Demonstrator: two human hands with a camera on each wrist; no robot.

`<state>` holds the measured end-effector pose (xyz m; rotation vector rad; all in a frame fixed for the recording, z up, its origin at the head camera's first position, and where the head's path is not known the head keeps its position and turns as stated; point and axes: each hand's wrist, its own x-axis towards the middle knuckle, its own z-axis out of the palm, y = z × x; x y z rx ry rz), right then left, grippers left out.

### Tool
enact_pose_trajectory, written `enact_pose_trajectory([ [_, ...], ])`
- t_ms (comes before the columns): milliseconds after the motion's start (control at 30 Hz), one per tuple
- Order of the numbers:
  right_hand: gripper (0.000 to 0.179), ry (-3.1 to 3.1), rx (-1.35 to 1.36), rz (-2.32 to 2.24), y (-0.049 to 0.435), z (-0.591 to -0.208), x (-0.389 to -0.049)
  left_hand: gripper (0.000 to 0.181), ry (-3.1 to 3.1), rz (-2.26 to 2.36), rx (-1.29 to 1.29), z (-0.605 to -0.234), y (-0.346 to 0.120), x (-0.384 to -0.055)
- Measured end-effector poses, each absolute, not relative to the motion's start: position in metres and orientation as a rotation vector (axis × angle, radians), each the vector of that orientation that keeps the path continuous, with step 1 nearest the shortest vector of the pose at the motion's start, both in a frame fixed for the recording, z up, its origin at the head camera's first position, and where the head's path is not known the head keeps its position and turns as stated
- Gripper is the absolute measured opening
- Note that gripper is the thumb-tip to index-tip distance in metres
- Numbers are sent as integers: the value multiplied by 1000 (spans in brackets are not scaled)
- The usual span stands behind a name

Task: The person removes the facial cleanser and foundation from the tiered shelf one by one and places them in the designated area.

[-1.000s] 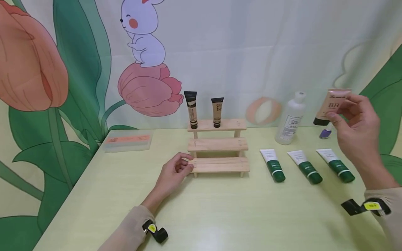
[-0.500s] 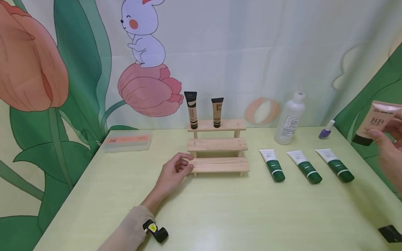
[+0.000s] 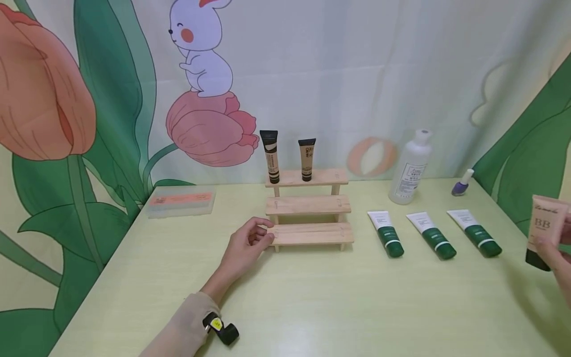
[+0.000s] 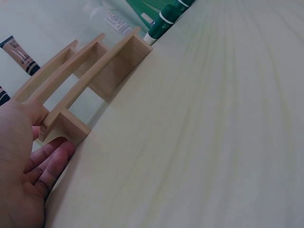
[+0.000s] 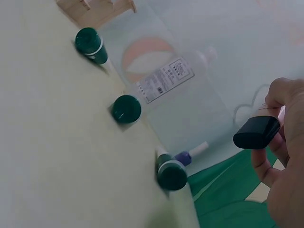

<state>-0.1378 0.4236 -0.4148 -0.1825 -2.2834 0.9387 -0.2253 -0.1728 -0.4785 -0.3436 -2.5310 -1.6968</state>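
1. BB tube (image 3: 546,218) is at the far right of the head view, by the right edge of the bench (image 3: 312,307); it appears to be held up, though whether it is over the surface or just past the edge I cannot tell.
2. Right grip (image 3: 561,265) pinches it, thumb on the near face and fingers behind. The frame cuts off part of this hand, but the right wrist view shows digits on both sides of the tube.
3. Its long axis runs close to upright, black cap (image 3: 537,260) down, with the top leaning slightly right.
4. From this grip, the wooden stand (image 3: 309,204) lies well off to the left. Between them, three green-and-white tubes (image 3: 431,235) lie flat in a row, caps toward the person. That sideways gap, with the cap-down axis, is what I judge any next move turns on.
5. Left grip (image 3: 244,248) is at the stand, fingers curled, pinching the left end of its lowest shelf (image 3: 312,234). It is well apart from the BB tube, so the right is the nearer hand.
6. Two black-ended tubes (image 3: 307,159) stand upright on the top shelf (image 3: 329,176), giving an axis close to that of the held one.
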Motion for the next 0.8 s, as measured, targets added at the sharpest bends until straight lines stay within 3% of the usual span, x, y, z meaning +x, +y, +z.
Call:
enact_pose_trajectory([
  [467, 60, -2526, -367, 776, 449, -494, -103, 22, -2530, -1700, -357, -479, -170, -227],
  [800, 61, -2621, -255, 787, 435, -484, -86, 23, -2515, -1696, -369, -480, -172, -225],
])
